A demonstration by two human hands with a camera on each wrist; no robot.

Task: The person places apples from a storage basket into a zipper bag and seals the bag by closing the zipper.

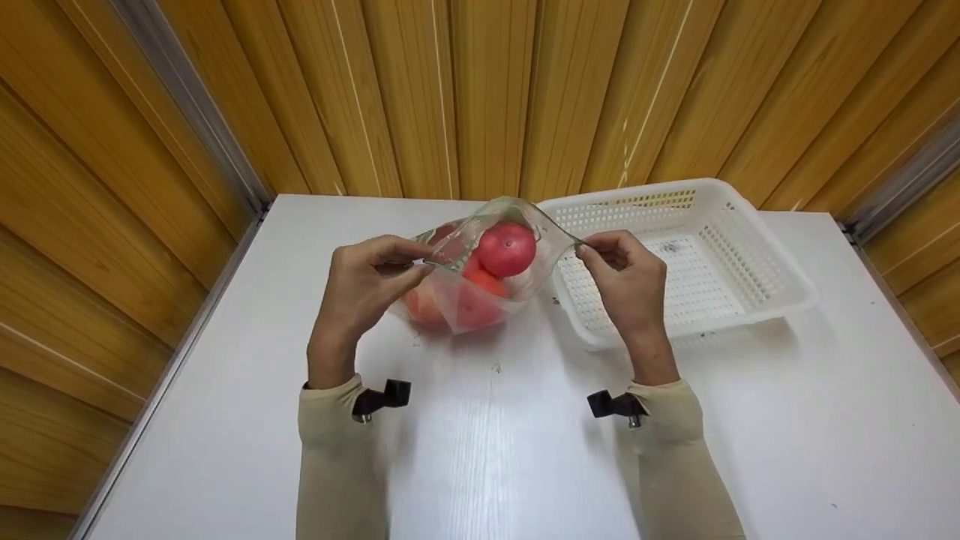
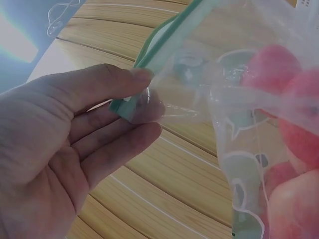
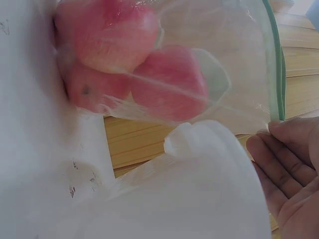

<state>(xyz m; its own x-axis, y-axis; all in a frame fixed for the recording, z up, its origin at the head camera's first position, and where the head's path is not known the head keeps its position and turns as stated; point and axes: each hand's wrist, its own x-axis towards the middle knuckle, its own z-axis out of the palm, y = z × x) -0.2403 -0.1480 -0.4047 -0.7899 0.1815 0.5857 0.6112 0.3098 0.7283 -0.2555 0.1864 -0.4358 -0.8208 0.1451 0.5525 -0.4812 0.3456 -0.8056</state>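
A clear zip bag [image 1: 536, 289] with a green zip edge [image 2: 164, 42] stands on the white table, its mouth spread apart. Several red apples [image 1: 507, 249] lie inside it, one on top near the opening. My left hand [image 1: 367, 289] pinches the left corner of the mouth between thumb and index finger. At the opposite corner, my right hand [image 1: 628, 277] pinches the edge with thumb and fingertips. In the right wrist view, apples [image 3: 169, 82] press against the clear plastic, and the right thumb and fingers [image 3: 294, 134] meet at the zip's end.
A white perforated plastic basket [image 1: 795, 289] stands right of the bag, partly behind the right hand. The white table [image 1: 487, 450] ends at a wood-patterned wall [image 1: 487, 97] at the back. Black wrist camera mounts [image 1: 382, 397] sit on both sleeves.
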